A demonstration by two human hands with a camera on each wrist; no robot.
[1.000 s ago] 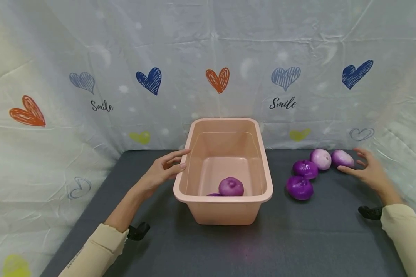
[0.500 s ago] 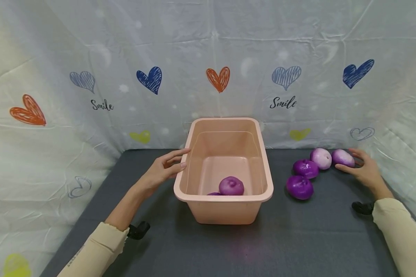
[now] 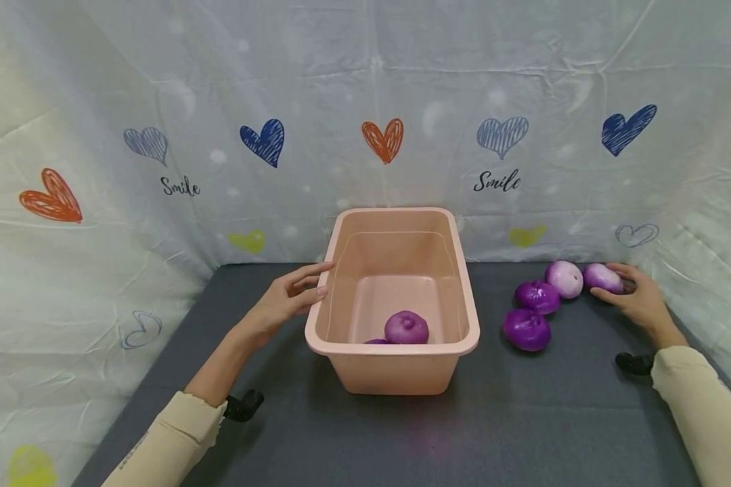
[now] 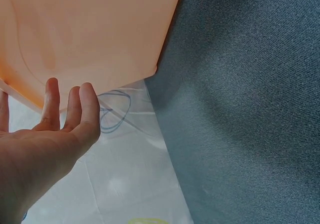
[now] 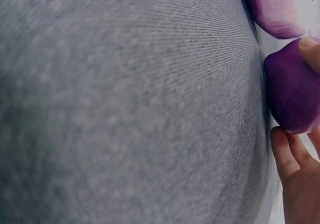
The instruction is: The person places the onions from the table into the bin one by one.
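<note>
Dark table [image 3: 512,419] nearest; on it pink tub [image 3: 396,374], rounded onion [image 3: 406,328] inside; left hand [image 3: 283,297], fingers extended, touches left rim [image 3: 314,321]; front glossy onion [image 3: 526,330] right of tub; farther back, right hand [image 3: 642,301] pinches rightmost onion [image 3: 602,277] between thumb and fingers, pale onion [image 3: 564,279] just left of it; likely light, firm, slick-skinned, so hold round widest part; heart-print curtain [image 3: 335,81] behind

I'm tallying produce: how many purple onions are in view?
6. On the table: one onion at the right hand, a paler one beside it, two darker ones nearer the tub. Inside the tub: one obvious, one mostly hidden; others may be hidden.
</note>
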